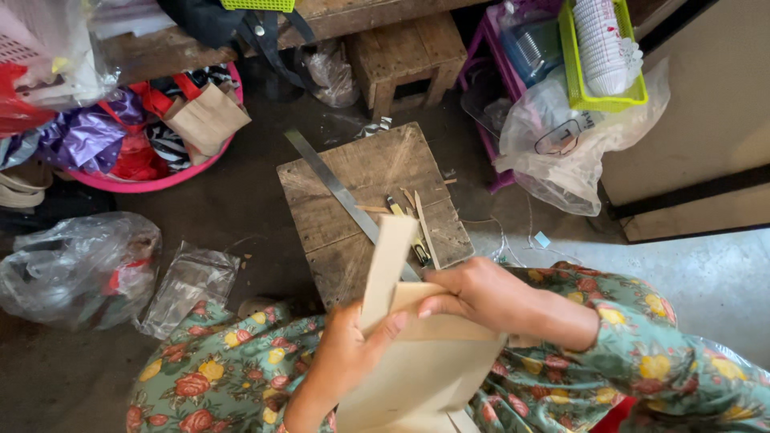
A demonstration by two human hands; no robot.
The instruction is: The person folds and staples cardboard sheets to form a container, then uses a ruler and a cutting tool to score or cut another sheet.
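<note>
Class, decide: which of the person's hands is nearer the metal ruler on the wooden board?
Right. The right hand sits beside the metal ruler's near end; the left hand is lower, gripping the beige sheet.

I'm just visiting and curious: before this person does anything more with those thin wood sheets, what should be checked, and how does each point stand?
1. Left hand has a grip on the thin wood sheets: ok.
2. Right hand pinches the sheets' upper edge: ok.
3. Narrow strip stands upright between the hands: ok.
4. Metal ruler lies flat on the wooden board: ok.
5. Knife on the board, blade covered: cannot tell.
6. Loose slivers cleared off the board: not ok.
</note>
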